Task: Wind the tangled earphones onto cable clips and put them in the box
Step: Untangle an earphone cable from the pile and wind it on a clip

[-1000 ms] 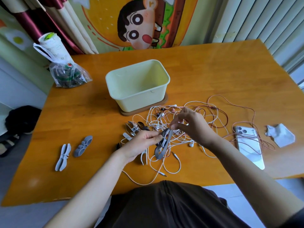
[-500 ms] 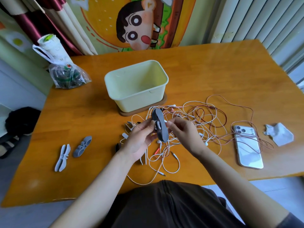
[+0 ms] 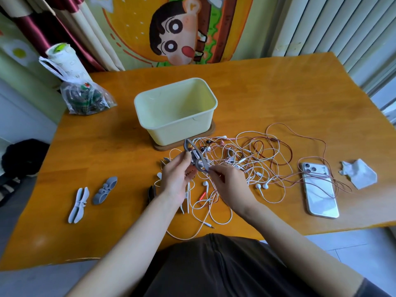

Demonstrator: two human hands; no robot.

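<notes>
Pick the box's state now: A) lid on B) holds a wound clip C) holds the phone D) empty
D: the box shows only bare pale walls and floor inside; the cable clip is gripped by the left hand and right hand over the earphone tangle, and the phone lies on the table.

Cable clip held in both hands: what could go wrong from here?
1. The cable clip is held by the left hand and the right hand, and its cable runs into the earphone tangle. Pulling hard may tighten knots or drag other earphones along.
2. A reddish cable lies across the phone, close to the near edge of the table. A tug might slide the phone toward it.
</notes>
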